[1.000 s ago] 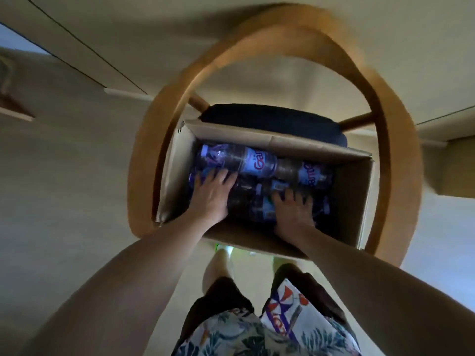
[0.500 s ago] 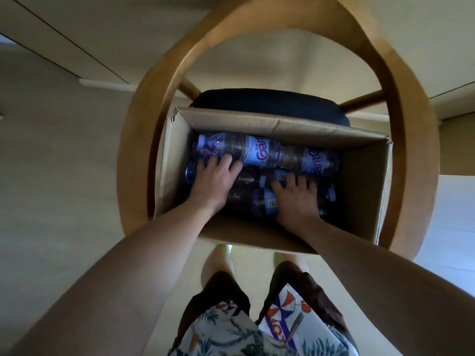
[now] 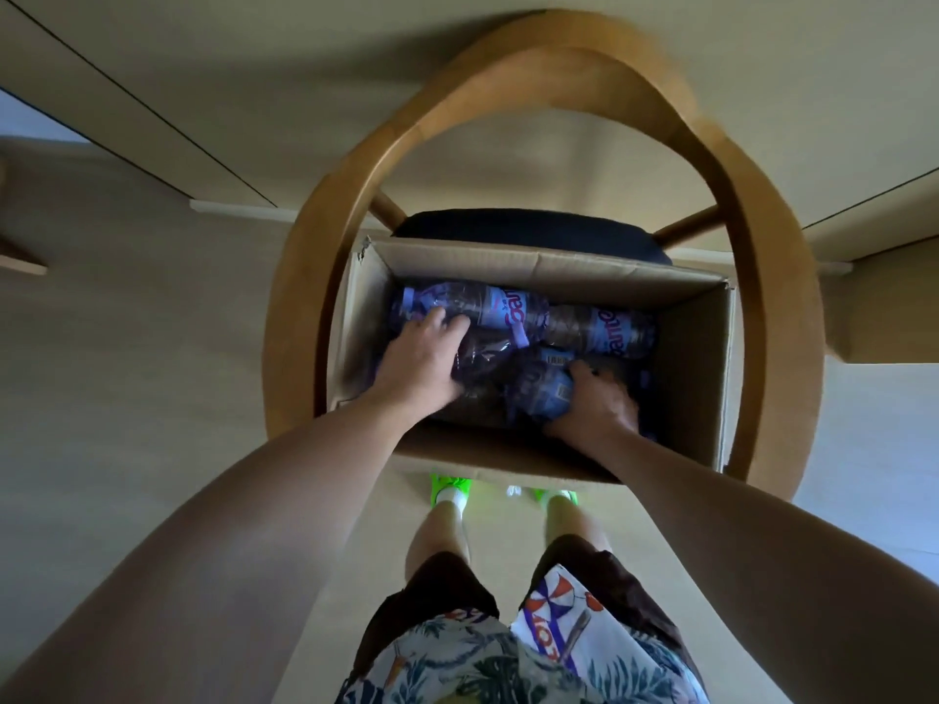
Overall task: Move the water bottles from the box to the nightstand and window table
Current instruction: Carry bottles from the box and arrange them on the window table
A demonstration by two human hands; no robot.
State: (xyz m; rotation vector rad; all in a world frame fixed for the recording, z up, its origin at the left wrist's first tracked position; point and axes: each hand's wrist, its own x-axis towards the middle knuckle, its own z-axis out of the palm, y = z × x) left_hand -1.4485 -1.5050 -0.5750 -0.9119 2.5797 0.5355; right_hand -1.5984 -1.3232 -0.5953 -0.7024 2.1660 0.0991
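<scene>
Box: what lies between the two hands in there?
In the head view, lying water bottles fill the stretch between the left hand and right hand, inside the box; no bare floor of it shows.

Partial "Gan" on bottle label (image 3: 513,313)

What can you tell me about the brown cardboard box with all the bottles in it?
The cardboard box is plain brown and rectangular, open at the top with its far flap folded up. It sits on a wooden chair with a dark seat cushion. Inside, water bottles with purple-blue labels lie on their sides in a pile. The left hand and right hand both reach into it, onto the bottles. One top corner at the far left looks slightly torn.
</scene>
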